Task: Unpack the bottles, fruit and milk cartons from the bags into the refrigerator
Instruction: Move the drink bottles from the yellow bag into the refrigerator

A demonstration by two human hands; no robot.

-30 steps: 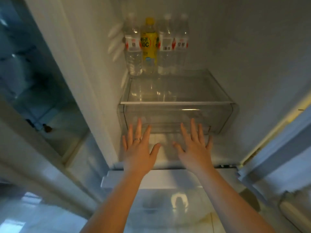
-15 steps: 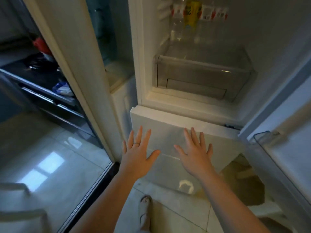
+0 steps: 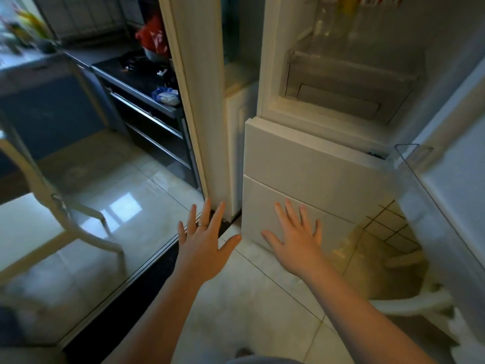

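1. Both hands are empty. The left hand (image 3: 203, 243) and the right hand (image 3: 296, 237) are held out in front of the person, palms down, fingers straight and spread. They are well apart and grip nothing. A ring (image 3: 202, 225) sits on the left one.
2. The right hand is in front of the fridge's white lower door (image 3: 315, 174); I cannot tell if it touches the panel. The left hand is over the floor (image 3: 249, 298), just left of that door's corner.
3. Above and beyond the right hand the fridge (image 3: 273, 48) has its upper compartment open. Its door (image 3: 459, 179) is swung out to that hand's right, which leaves a free way in.
4. A clear drawer (image 3: 349, 74) sits pushed home in that compartment. The bottles (image 3: 346, 9) stand behind it, farthest from the hands and blurred at the top edge. I'd guess they were set at the back to keep the front free.
5. Far beyond the left hand a red bag (image 3: 152, 35) sits on the kitchen counter (image 3: 136, 74). I take it for one of the bags to unpack, though its contents are hidden. I see no fruit or milk cartons anywhere.
6. With both hands bare and the door open, the person seems to be between loads, and the next load would have to come from a bag.
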